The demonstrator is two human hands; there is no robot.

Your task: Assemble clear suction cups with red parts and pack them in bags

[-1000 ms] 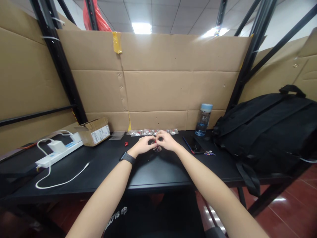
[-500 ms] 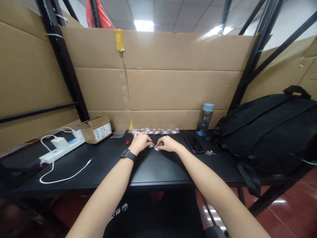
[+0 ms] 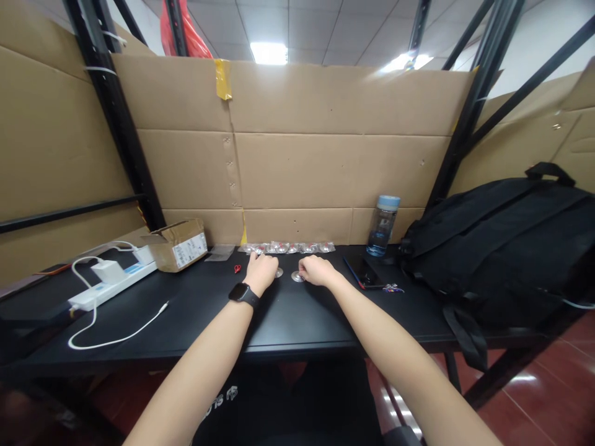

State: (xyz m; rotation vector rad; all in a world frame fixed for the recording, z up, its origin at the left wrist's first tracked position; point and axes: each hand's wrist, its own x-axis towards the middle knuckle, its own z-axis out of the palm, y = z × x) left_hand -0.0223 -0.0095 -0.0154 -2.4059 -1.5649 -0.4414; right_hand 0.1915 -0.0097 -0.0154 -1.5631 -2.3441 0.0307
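Two small round silvery discs are at the middle of the black table (image 3: 288,316). My left hand (image 3: 261,271), with a black watch on its wrist, has its fingers closed at the left disc (image 3: 279,272), which shows partly past its right side. My right hand (image 3: 316,271) has its fingertips pinched at the edge of the right disc (image 3: 296,277). A row of clear-wrapped round pieces with red parts (image 3: 292,248) lies behind both hands. Left of my left hand is a small red item (image 3: 237,269).
An open cardboard box (image 3: 189,249), clear bags (image 3: 220,253) and a white power strip (image 3: 114,288) with a cable are on the left. On the right are a phone (image 3: 364,272), keys (image 3: 394,288), a water bottle (image 3: 383,226) and a black backpack (image 3: 502,248).
My left hand has moved slightly left and turned, with the left disc shifting left too. The gap between the two discs has grown. My right hand has barely moved.
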